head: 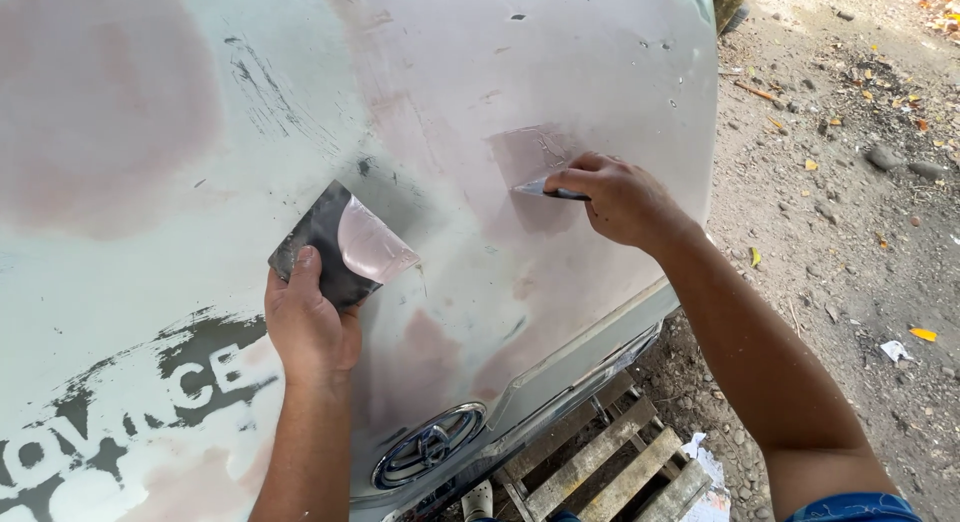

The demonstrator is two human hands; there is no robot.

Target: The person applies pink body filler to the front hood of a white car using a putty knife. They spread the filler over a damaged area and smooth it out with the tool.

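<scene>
A pale grey-green car body panel (150,232) fills most of the head view, with pinkish filler patches and dark scuffs. My left hand (308,322) grips a dark flat board (318,244) loaded with a smear of pink filler (372,247), held against the panel. My right hand (620,197) holds a thin scraper blade (540,189) flat on the panel, at the lower edge of a fresh pink filler patch (530,154).
A chrome oval emblem (428,448) sits near the panel's lower edge. Below it lies a wooden pallet (600,467). Dirt ground (850,182) with stones, dry leaves and paper scraps stretches to the right. Worn dark lettering marks the panel at lower left.
</scene>
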